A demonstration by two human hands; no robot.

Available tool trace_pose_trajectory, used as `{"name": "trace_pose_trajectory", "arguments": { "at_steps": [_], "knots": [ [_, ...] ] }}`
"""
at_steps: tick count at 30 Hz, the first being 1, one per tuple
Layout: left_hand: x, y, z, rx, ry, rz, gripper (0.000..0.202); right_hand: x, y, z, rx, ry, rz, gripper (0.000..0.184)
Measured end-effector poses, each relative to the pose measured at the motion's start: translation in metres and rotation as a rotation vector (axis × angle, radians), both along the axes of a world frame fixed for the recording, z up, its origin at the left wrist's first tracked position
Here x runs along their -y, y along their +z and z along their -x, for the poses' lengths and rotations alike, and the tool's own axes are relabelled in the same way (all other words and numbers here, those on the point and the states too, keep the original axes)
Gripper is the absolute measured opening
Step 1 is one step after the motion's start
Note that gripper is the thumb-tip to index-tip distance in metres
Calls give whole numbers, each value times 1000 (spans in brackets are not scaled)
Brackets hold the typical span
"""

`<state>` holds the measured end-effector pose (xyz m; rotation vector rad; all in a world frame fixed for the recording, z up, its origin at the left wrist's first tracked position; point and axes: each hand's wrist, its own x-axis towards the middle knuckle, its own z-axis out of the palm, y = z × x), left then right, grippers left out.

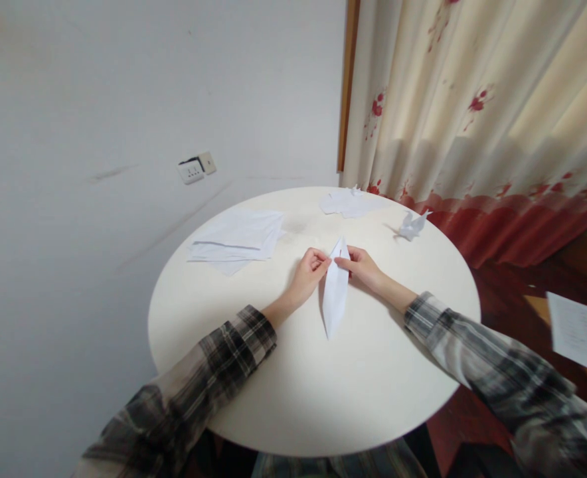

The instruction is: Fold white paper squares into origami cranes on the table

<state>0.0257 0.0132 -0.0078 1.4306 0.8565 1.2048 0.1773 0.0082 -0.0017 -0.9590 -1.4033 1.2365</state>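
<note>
A piece of folded white paper (336, 295), long and diamond-shaped, is between my hands above the middle of the round table. Its narrow lower point is toward me and its upper point away. On its left edge, my left hand (312, 267) pinches the paper between thumb and fingers. My right hand (364, 267) grips the right side near the upper end, thumb on the face and the other fingers behind it, partly hidden.
The round white table (303, 398) stands against a wall. A stack of white paper (238, 236) lies at the left, more paper sheets (346, 202) at the back. A folded paper crane (412, 226) sits near the right edge. Printed sheets (580, 332) lie lower right beside the table.
</note>
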Motion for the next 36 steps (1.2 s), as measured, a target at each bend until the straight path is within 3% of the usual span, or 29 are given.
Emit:
{"name": "trace_pose_trajectory", "arguments": {
  "at_steps": [8,21,30,36],
  "knots": [
    [0,1,-1,6,21,10,25,2,-4,0,91,19,-97,25],
    [4,7,2,23,58,50,23,6,0,1,67,27,-77,28],
    [4,5,2,1,-8,44,23,0,-3,1,3,-34,-65,30],
    [4,5,1,-2,39,49,23,3,-3,1,83,-3,-92,30]
  ]
}}
